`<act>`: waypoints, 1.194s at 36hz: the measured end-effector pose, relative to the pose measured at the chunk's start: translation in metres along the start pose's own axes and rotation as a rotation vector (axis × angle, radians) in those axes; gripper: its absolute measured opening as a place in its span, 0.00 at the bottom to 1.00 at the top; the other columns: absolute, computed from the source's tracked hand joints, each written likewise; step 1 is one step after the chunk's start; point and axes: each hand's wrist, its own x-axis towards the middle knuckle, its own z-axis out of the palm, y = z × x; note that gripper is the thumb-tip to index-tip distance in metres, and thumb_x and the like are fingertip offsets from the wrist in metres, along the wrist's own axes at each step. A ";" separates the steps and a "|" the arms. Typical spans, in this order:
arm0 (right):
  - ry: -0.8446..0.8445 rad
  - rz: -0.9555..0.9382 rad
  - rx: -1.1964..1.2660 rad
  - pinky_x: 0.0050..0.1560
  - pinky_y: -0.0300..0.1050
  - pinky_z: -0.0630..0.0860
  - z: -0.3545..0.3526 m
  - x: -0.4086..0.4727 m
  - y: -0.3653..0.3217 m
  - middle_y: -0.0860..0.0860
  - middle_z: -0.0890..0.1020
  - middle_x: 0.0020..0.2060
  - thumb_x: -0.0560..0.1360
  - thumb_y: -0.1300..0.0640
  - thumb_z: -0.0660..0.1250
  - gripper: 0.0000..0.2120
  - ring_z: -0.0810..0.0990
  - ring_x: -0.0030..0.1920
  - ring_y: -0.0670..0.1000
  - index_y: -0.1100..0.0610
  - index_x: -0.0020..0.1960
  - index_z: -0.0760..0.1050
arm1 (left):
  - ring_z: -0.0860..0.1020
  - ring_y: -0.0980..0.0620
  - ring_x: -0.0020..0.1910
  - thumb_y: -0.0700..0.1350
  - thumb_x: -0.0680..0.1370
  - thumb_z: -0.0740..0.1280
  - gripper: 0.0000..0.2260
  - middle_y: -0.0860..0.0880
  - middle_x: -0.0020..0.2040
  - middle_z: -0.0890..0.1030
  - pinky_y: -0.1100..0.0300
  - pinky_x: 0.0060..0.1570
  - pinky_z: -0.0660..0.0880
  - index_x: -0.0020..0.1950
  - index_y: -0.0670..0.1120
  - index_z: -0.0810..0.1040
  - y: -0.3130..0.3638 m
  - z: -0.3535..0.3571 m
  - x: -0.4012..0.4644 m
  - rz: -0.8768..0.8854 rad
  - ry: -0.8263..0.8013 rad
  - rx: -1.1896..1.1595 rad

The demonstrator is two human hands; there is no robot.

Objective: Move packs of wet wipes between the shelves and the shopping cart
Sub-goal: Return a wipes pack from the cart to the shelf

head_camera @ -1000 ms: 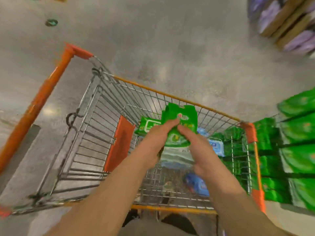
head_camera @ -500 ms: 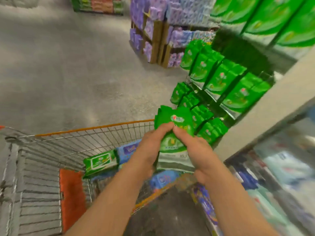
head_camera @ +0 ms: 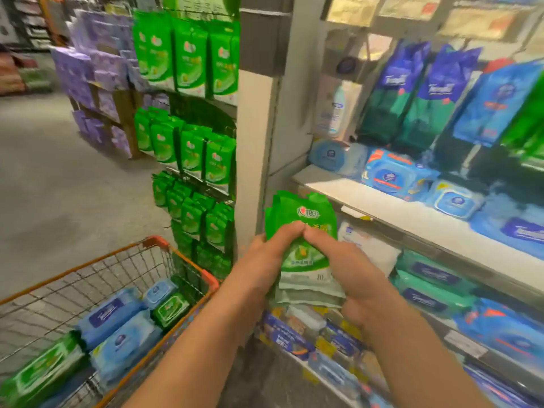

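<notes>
Head view shows we have swung from the shopping cart (head_camera: 188,262) to the shelves (head_camera: 391,213), left hand (head_camera: 265,260) and right hand (head_camera: 350,266) both gripping the green packs (head_camera: 306,213), ready for restocking.

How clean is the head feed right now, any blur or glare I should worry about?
Head view: the green pack held by the left hand and right hand is fairly sharp; the shelf has a bright glare strip; the blue packs at right and the price tags above smear with motion blur; wide-angle bending at the edges.
</notes>
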 end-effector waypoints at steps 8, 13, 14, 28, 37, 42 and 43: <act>0.085 -0.043 0.086 0.69 0.64 0.72 -0.122 -0.064 -0.018 0.59 0.84 0.59 0.71 0.43 0.75 0.24 0.83 0.61 0.61 0.55 0.62 0.83 | 0.85 0.42 0.57 0.64 0.62 0.80 0.35 0.44 0.57 0.86 0.41 0.65 0.76 0.65 0.49 0.82 -0.020 0.126 -0.021 -0.032 -0.180 -0.003; 0.107 -0.064 0.131 0.70 0.63 0.71 -0.174 -0.095 -0.024 0.57 0.84 0.61 0.72 0.42 0.74 0.24 0.82 0.62 0.60 0.53 0.63 0.82 | 0.85 0.42 0.54 0.58 0.68 0.76 0.28 0.41 0.55 0.86 0.44 0.58 0.81 0.63 0.44 0.83 -0.028 0.185 -0.032 -0.062 -0.262 -0.055; 0.126 -0.069 0.124 0.70 0.63 0.71 -0.181 -0.098 -0.026 0.56 0.84 0.60 0.70 0.41 0.74 0.25 0.82 0.62 0.60 0.52 0.63 0.82 | 0.86 0.44 0.51 0.56 0.72 0.73 0.25 0.41 0.52 0.87 0.49 0.53 0.83 0.64 0.43 0.82 -0.028 0.196 -0.032 -0.077 -0.279 -0.061; 0.410 -0.247 -0.076 0.60 0.52 0.78 -0.241 -0.121 -0.053 0.50 0.88 0.48 0.76 0.47 0.70 0.13 0.87 0.50 0.52 0.54 0.54 0.86 | 0.82 0.39 0.62 0.55 0.70 0.76 0.28 0.39 0.63 0.83 0.42 0.64 0.77 0.67 0.45 0.80 -0.047 0.267 -0.007 -0.123 -0.518 -0.138; 0.600 -0.389 -0.145 0.45 0.37 0.81 -0.266 -0.097 -0.080 0.41 0.87 0.41 0.74 0.45 0.74 0.15 0.86 0.44 0.41 0.54 0.54 0.78 | 0.80 0.36 0.64 0.55 0.73 0.74 0.27 0.39 0.64 0.82 0.34 0.70 0.69 0.68 0.44 0.79 -0.028 0.292 0.043 -0.063 -0.645 -0.104; 0.614 -0.424 -0.191 0.38 0.34 0.73 -0.273 -0.083 -0.099 0.31 0.83 0.32 0.75 0.45 0.71 0.06 0.80 0.34 0.30 0.46 0.45 0.77 | 0.81 0.35 0.63 0.55 0.67 0.76 0.31 0.39 0.63 0.83 0.33 0.70 0.69 0.68 0.44 0.79 -0.010 0.294 0.068 -0.037 -0.668 -0.111; 0.630 -0.439 -0.196 0.41 0.37 0.72 -0.274 -0.078 -0.102 0.32 0.84 0.35 0.75 0.43 0.71 0.06 0.81 0.36 0.31 0.45 0.45 0.78 | 0.81 0.35 0.63 0.54 0.67 0.76 0.31 0.38 0.63 0.82 0.33 0.69 0.70 0.68 0.44 0.79 -0.005 0.294 0.072 -0.034 -0.684 -0.130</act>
